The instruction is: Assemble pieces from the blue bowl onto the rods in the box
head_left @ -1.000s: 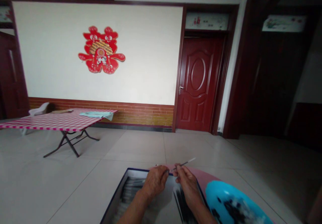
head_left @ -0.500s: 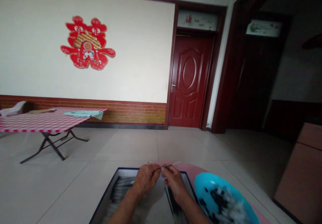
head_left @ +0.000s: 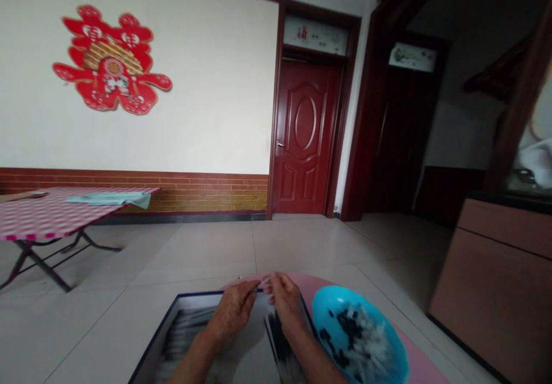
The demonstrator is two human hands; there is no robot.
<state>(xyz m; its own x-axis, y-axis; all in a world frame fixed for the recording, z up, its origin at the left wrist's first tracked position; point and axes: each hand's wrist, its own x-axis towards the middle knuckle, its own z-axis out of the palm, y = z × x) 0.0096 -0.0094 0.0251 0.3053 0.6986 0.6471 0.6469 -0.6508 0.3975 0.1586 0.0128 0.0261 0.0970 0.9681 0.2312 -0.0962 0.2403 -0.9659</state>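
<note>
At 2 o'clock from the left hand (head_left: 233,310), just past the fingertips: a thin rod (head_left: 264,281), pinched between thumb and finger. At 10 o'clock from the right hand (head_left: 285,300), the same rod, with fingertips drawn narrow beside it; grip too small to tell. Beneath both, a blue-rimmed box (head_left: 198,294), with grey rods (head_left: 183,323) at 8 o'clock and dark rods (head_left: 278,340) at 6. At 4 o'clock from the right hand, a blue bowl (head_left: 330,299) of black pieces (head_left: 350,325) and white pieces (head_left: 373,346) on a pink surface (head_left: 304,280). Farther off, at 12, a red door (head_left: 304,137).
</note>
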